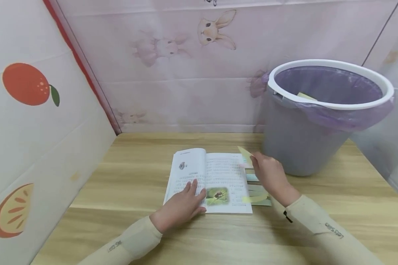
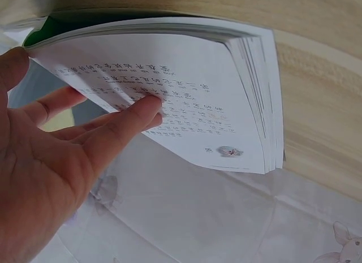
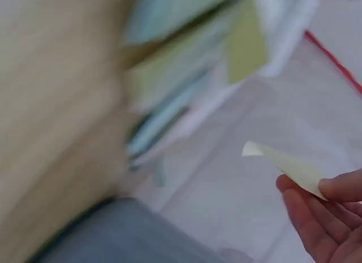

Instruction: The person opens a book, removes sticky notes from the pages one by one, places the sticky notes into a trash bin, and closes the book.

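Note:
An open book (image 1: 223,175) lies on the table, with printed text and an insect picture on its right page. My left hand (image 1: 179,209) rests on the left page, fingers spread and fairly straight. In the left wrist view, the fingertips touch the page of the book (image 2: 192,93). Between thumb and fingers, my right hand (image 1: 273,176) pinches a pale yellow sticky note (image 3: 291,169) beside the book's upper right edge. Another yellow sticky note (image 1: 256,199) and a bluish strip (image 1: 252,177) stick out from the right edge.
A grey trash bin (image 1: 302,143) with a white rim (image 1: 335,106) and purple liner (image 1: 351,119) stands at the table's back right. A pale yellow piece (image 1: 306,96) shows inside it. Printed cloth walls enclose the wooden table (image 1: 126,176) behind and at the left.

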Motion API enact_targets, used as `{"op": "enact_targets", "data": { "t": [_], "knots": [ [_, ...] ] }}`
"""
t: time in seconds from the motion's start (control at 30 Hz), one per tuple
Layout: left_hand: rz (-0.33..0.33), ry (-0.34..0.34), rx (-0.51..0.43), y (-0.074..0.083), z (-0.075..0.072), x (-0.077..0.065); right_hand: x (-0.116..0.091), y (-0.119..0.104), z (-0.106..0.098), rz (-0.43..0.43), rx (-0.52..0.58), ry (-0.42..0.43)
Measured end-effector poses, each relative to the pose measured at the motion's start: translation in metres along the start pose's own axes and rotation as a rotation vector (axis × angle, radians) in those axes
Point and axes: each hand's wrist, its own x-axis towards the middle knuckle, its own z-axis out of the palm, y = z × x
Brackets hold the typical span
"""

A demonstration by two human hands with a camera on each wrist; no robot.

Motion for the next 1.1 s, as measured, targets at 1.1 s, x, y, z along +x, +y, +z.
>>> {"op": "enact_targets", "data": {
  "t": [1.1],
  "knots": [
    [0.031,0.043,-0.064,-0.001,-0.005,0.001,0.093,0.049,-0.179,-0.174,-0.473,0.104]
  ]
}}
